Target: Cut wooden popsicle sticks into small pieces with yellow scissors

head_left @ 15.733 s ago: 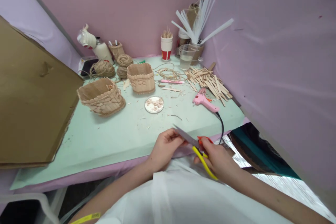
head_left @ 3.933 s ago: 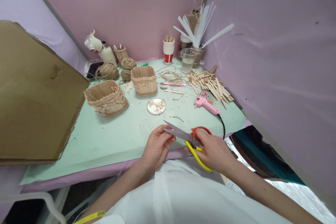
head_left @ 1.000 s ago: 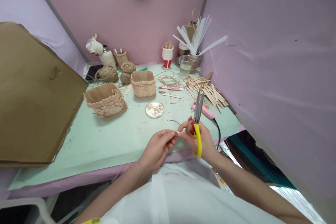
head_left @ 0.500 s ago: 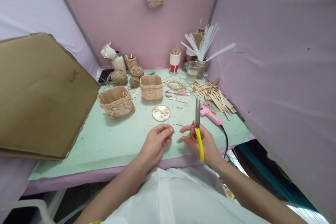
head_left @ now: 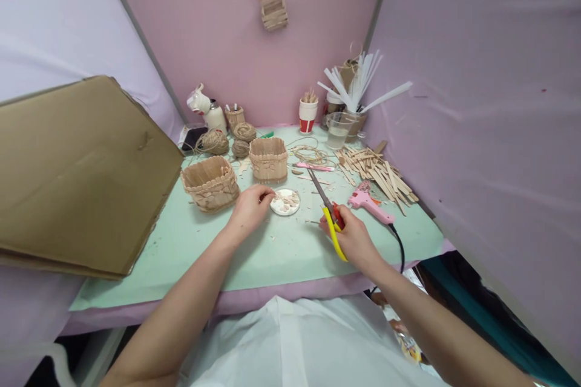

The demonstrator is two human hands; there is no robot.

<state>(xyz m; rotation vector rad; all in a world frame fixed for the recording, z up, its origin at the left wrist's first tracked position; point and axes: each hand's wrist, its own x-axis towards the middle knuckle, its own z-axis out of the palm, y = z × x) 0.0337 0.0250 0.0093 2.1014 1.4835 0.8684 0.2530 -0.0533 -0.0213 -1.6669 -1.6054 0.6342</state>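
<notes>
We see left hand [head_left: 251, 208] at left edge of round white dish [head_left: 284, 212], can't tell if pinching anything; right hand [head_left: 356, 239], right of dish, grasps red-and-yellow scissors [head_left: 324, 196].

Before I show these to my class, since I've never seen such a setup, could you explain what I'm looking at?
There's no machine here, only bare-handed work. One camera, worn on the head, takes every picture, looking forward and down.

The right hand holds scissors with red and yellow handles. The left hand is at the edge of a round white dish holding small pale chips; whether its fingertips hold one, I can't tell.

On the pale green table are two wood-coloured baskets, balls of twine, a pink glue gun and flat sticks.
</notes>
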